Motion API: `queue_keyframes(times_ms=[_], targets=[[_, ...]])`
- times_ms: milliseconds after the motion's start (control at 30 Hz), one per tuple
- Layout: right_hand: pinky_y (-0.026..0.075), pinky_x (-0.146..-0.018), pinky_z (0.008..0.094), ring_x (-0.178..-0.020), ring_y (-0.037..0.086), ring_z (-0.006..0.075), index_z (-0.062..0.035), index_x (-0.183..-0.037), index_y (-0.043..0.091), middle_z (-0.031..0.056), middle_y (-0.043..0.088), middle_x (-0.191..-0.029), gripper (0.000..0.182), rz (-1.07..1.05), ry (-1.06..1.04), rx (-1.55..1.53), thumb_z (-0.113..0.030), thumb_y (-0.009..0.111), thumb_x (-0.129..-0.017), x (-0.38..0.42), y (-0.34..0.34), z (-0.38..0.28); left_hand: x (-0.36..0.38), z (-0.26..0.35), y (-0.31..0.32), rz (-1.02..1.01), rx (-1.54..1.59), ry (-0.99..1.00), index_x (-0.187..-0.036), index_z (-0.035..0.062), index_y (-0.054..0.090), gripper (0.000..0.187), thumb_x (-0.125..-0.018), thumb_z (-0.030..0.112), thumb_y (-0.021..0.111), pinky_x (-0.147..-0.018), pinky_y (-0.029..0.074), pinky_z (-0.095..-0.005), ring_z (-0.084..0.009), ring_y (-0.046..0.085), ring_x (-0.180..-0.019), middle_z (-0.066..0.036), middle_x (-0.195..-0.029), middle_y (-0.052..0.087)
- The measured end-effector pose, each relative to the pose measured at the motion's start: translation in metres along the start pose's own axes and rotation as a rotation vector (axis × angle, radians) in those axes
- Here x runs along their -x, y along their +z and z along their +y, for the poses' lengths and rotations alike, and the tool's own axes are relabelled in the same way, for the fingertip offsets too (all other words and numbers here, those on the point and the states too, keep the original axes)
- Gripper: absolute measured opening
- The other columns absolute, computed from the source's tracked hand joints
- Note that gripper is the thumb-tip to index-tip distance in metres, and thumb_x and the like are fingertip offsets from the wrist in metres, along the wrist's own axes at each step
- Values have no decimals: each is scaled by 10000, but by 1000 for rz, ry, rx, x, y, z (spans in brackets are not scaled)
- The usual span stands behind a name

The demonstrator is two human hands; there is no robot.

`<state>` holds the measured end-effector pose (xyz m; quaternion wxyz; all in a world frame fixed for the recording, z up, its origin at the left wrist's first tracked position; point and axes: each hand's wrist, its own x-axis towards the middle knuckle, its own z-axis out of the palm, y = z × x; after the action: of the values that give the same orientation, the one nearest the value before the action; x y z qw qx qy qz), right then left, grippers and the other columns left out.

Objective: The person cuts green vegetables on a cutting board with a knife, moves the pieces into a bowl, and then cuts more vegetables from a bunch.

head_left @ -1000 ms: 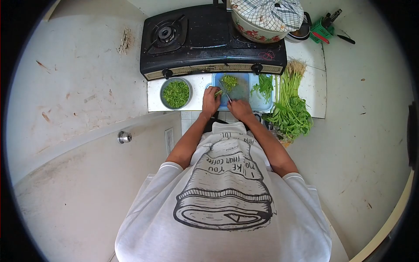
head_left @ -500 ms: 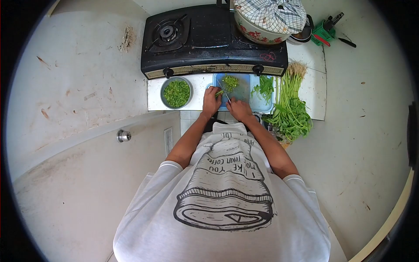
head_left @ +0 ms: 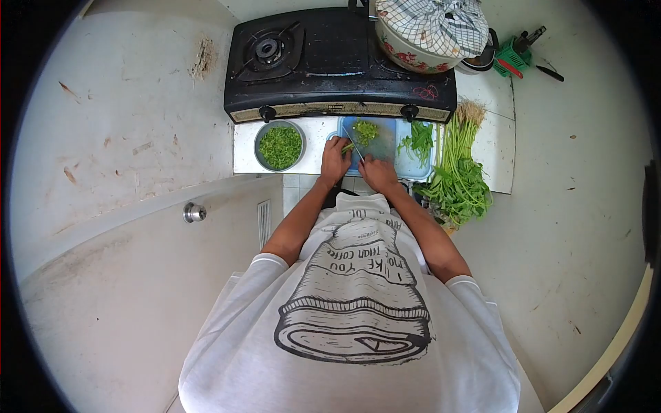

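On a blue cutting board [head_left: 387,153], my right hand [head_left: 378,172] grips a knife [head_left: 354,146] whose blade slants up and left. My left hand [head_left: 335,160] is closed on green stems [head_left: 348,148] at the board's left edge, close beside the blade. Just beyond the blade lies a small pile of chopped greens [head_left: 365,131]. Loose leafy sprigs [head_left: 418,141] rest on the right side of the board. To the left of my left hand stands a round grey bowl [head_left: 300,157] filled with finely chopped greens [head_left: 280,146].
A black gas stove [head_left: 330,82] spans the counter behind the board. On its right burner sits a floral pot [head_left: 413,58] under a checked cloth [head_left: 430,24]. A leafy bunch with roots [head_left: 458,158] lies to the right. Farther back is a green basket [head_left: 511,55] with utensils.
The whole view has shifted very slightly. My hands, the knife and the greens keep nearly the same places.
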<state>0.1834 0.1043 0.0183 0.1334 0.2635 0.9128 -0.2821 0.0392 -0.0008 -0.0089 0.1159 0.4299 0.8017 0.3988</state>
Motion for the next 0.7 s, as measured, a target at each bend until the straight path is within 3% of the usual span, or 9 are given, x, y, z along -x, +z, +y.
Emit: queue_keyframes(times_ms=[167,267,567,700], targets=[[579,-778,555,-815,729,470,29,-1068,605,290,731,-855,466,22,0,2,-410,449,-1072,-2,4,-1,-1,2,-2,-12,3,-7,-1003,25,681,219,-787,-13,690,-879,481,-471,-396,585,-959,-169,-990,628],[612,-738,515,-786,752,416,30,-1040,610,252,741,-820,419,69,-29,43,-374,501,-1055,-16,12,0,-1,1,-1,-19,-23,-1,-1003,25,681,225,-782,-14,692,-876,482,-472,-398,585,-956,-170,-990,627],[593,-813,525,-857,737,457,51,-1038,623,293,734,-873,470,12,-30,-3,-394,475,-1069,-7,5,0,0,-1,0,-1,8,1,-996,23,684,215,-787,-28,688,-870,482,-477,-400,585,-949,-173,-985,622],[595,-810,524,-855,743,438,50,-1033,637,282,739,-893,461,14,-14,-28,-383,483,-1066,-13,13,4,1,2,-1,5,13,-13,-983,24,685,197,-794,-30,688,-865,479,-478,-399,585,-945,-170,-976,624]])
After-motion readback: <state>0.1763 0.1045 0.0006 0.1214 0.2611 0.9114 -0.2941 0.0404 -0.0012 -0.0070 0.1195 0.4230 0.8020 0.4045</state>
